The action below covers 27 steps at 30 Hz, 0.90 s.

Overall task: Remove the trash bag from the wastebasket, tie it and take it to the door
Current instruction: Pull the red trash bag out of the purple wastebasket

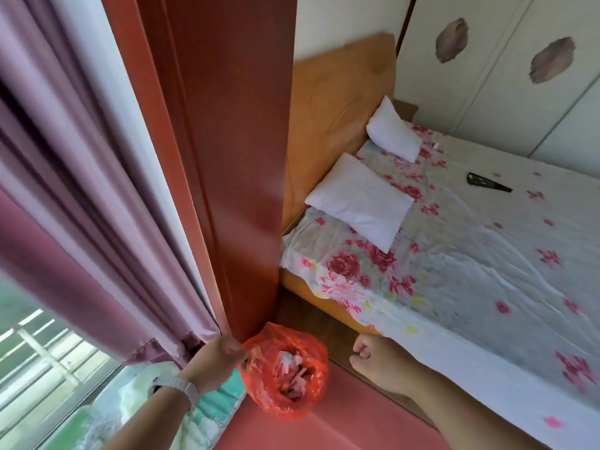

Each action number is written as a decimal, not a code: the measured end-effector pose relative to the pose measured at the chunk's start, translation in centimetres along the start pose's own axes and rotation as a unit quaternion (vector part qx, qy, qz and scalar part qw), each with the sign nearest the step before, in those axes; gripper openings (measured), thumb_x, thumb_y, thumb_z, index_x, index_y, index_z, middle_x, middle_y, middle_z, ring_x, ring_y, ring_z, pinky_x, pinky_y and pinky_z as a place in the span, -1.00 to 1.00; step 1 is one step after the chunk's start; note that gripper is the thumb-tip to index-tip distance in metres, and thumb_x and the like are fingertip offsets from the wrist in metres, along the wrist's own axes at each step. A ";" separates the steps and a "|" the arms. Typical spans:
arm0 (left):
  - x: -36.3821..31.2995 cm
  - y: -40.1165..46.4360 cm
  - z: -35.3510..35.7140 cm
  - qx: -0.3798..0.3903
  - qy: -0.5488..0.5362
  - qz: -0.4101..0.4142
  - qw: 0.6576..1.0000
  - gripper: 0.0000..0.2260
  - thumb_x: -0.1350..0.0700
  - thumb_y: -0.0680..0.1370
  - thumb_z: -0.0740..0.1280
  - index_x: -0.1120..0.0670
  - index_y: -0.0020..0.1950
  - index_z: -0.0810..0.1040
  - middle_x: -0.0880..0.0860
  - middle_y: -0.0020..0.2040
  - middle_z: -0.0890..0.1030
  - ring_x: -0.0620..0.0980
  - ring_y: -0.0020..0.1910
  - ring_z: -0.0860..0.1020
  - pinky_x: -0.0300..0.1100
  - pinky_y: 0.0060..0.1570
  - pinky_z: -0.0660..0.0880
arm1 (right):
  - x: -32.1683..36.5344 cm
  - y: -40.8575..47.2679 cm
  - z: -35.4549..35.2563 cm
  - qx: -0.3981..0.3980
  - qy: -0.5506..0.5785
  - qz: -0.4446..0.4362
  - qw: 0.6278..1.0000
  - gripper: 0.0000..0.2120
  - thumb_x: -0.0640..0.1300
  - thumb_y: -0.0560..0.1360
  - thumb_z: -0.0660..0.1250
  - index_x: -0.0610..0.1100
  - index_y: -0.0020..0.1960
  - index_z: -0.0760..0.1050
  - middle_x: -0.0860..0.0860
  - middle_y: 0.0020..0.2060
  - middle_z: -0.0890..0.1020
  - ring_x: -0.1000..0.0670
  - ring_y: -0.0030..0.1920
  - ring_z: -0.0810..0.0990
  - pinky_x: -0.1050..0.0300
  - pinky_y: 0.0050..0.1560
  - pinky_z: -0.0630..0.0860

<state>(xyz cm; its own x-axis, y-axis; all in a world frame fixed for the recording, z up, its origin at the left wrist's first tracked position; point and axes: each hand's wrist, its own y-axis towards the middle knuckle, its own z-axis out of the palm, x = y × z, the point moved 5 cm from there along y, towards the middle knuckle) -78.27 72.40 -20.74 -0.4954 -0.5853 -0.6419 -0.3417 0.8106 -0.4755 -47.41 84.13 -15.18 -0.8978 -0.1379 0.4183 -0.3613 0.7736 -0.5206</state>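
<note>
A red plastic trash bag (285,371) hangs low in the middle of the head view, its mouth open, with crumpled paper and wrappers showing inside. My left hand (224,354), with a watch on its wrist, pinches the bag's left rim next to the foot of a red-brown wooden panel (227,157). My right hand (373,354) hovers to the right of the bag with its fingers curled into a loose fist, holding nothing and not touching the bag. No wastebasket is in view.
A bed (454,254) with a floral sheet, two white pillows (360,199) and a black remote (487,182) fills the right side. Purple curtains (81,190) hang on the left over a window (39,352). A narrow strip of floor (350,423) runs between the bed and the panel.
</note>
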 end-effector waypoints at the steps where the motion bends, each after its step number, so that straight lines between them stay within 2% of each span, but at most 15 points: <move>1: 0.4 1.0 0.6 0.010 -0.008 -0.007 1.000 -0.76 -0.12 0.34 0.28 0.03 -0.34 0.57 0.05 -0.45 0.56 -0.04 -0.47 0.50 -0.18 -0.45 0.41 | -0.3 0.7 0.4 0.004 0.004 0.013 1.000 -0.74 0.20 0.40 0.25 0.12 0.01 0.50 0.12 -0.12 0.61 0.11 -0.10 0.59 0.03 0.05 0.58; 3: 1.0 2.7 2.0 0.037 -0.007 -0.026 0.999 -0.75 -0.05 0.42 0.30 0.08 -0.37 0.53 0.00 -0.43 0.51 -0.04 -0.44 0.46 -0.17 -0.37 0.39 | -1.1 2.6 1.2 0.016 0.031 0.038 0.999 -0.79 0.19 0.39 0.24 0.12 -0.07 0.49 0.11 -0.14 0.62 0.11 -0.12 0.60 0.02 0.03 0.59; 5: 1.5 4.1 3.3 0.053 -0.013 -0.054 0.997 -0.76 0.07 0.47 0.32 0.09 -0.39 0.45 0.02 -0.43 0.47 -0.08 -0.49 0.39 -0.19 -0.42 0.33 | -1.9 4.9 2.3 0.029 0.053 0.054 0.997 -0.87 0.15 0.39 0.26 0.12 -0.13 0.46 0.14 -0.15 0.61 0.14 -0.13 0.59 0.11 -0.01 0.57; 7: 1.8 5.4 4.5 0.053 -0.021 -0.077 0.995 -0.81 0.11 0.49 0.32 0.05 -0.33 0.49 0.00 -0.37 0.50 -0.11 -0.43 0.42 -0.27 -0.43 0.33 | -2.8 7.5 3.6 0.044 0.072 0.060 0.995 -0.89 0.12 0.38 0.28 0.11 -0.15 0.47 0.14 -0.16 0.61 0.15 -0.15 0.58 0.17 -0.08 0.55; 9: 2.2 7.1 5.6 0.049 -0.023 -0.102 0.993 -0.88 0.09 0.50 0.32 0.03 -0.24 0.53 -0.03 -0.29 0.54 -0.07 -0.30 0.48 -0.32 -0.34 0.38 | -3.9 10.4 5.3 0.068 0.091 0.066 0.991 -0.86 0.09 0.40 0.30 0.08 -0.09 0.49 0.10 -0.13 0.62 0.12 -0.13 0.59 0.15 -0.07 0.55; 13: 4.4 12.0 8.8 0.056 -0.024 -0.127 0.990 -0.81 0.16 0.48 0.30 0.14 -0.34 0.52 -0.01 -0.35 0.53 -0.10 -0.38 0.47 -0.33 -0.41 0.35 | -6.4 16.6 9.4 0.087 0.113 0.091 0.986 -0.77 -0.01 0.45 0.33 -0.06 0.07 0.51 -0.01 -0.03 0.63 0.00 -0.02 0.60 0.06 0.07 0.55; 15: 5.9 14.7 11.0 0.066 -0.036 -0.141 0.987 -0.84 0.17 0.49 0.30 0.23 -0.18 0.61 0.10 -0.18 0.64 0.03 -0.21 0.60 -0.22 -0.21 0.48 | -8.0 19.4 11.7 0.083 0.124 0.109 0.983 -0.84 -0.07 0.45 0.33 -0.09 0.01 0.51 -0.04 -0.08 0.64 -0.04 -0.04 0.61 0.06 0.04 0.54; 17: 8.0 16.9 13.5 0.072 -0.060 -0.168 0.981 -0.83 0.18 0.51 0.29 0.25 -0.09 0.62 0.20 -0.05 0.66 0.15 -0.06 0.62 -0.09 -0.07 0.47 | -9.6 21.9 14.3 0.088 0.137 0.121 0.979 -0.87 -0.08 0.47 0.34 -0.10 -0.03 0.50 -0.02 -0.16 0.61 -0.04 -0.11 0.58 0.11 -0.09 0.50; 19: 10.6 19.0 16.1 0.069 -0.105 -0.218 0.968 -0.84 0.18 0.52 0.28 0.26 -0.13 0.59 0.27 -0.04 0.65 0.14 -0.08 0.60 -0.09 -0.12 0.43 | -11.4 24.3 17.2 0.095 0.157 0.132 0.974 -0.85 -0.09 0.50 0.34 -0.13 0.02 0.50 -0.01 -0.18 0.56 0.04 -0.21 0.50 0.21 -0.27 0.38; 21: 13.2 21.0 18.7 0.066 -0.138 -0.261 0.953 -0.86 0.21 0.54 0.27 0.21 -0.18 0.55 0.23 -0.10 0.63 0.10 -0.14 0.58 -0.16 -0.22 0.43 | -13.3 26.4 20.0 0.098 0.182 0.156 0.966 -0.82 -0.12 0.52 0.34 -0.18 0.07 0.49 -0.03 -0.18 0.54 0.11 -0.29 0.44 0.24 -0.35 0.30; 24: 17.1 23.5 22.0 0.052 -0.171 -0.317 0.931 -0.83 0.24 0.54 0.24 0.15 -0.26 0.49 0.12 -0.25 0.55 0.00 -0.31 0.49 -0.25 -0.42 0.41 | -16.2 28.9 24.0 0.109 0.203 0.192 0.954 -0.87 -0.17 0.53 0.32 -0.20 0.03 0.47 -0.04 -0.27 0.51 0.06 -0.32 0.43 0.19 -0.36 0.31; 27: 20.6 25.8 24.8 0.051 -0.152 -0.345 0.925 -0.84 0.26 0.51 0.24 0.13 -0.27 0.44 0.15 -0.26 0.48 0.06 -0.31 0.47 -0.21 -0.37 0.41 | -18.7 31.5 27.7 0.119 0.223 0.226 0.941 -0.89 -0.18 0.53 0.30 -0.18 0.01 0.43 -0.04 -0.33 0.48 0.02 -0.35 0.42 0.17 -0.36 0.30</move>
<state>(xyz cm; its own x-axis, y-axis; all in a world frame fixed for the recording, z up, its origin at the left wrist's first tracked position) -77.47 80.82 -61.20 0.0658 -0.9528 -0.2964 -0.4084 0.2453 -0.8792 -48.96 93.92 -60.00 -0.7976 0.4866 0.3564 -0.0610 0.5228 -0.8503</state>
